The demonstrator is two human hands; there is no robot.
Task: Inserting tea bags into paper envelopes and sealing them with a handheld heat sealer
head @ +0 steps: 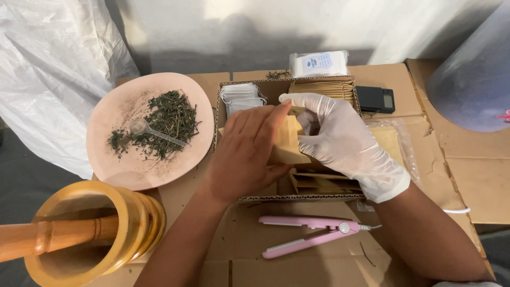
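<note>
My bare left hand (247, 154) and my right hand (340, 139), which wears a white glove, both hold a flat tan paper pouch (289, 144) over an open cardboard box (234, 87). The left fingers lie across the pouch's face. The gloved thumb and forefinger pinch its top edge. In the box are stacks of small white bags (241, 96), a row of tan pouches (324, 87) at the back, and more tan pouches (324, 183) at the front.
A pink plate (119, 114) with dried green herbs (170, 122) and a clear plastic spoon (154, 132) sits at left. A wooden mortar (122, 223) with pestle (48, 236) stands at bottom left. A pink heat sealer (311, 234) lies in front. A black pocket scale (375, 99) and white packet (319, 64) lie behind.
</note>
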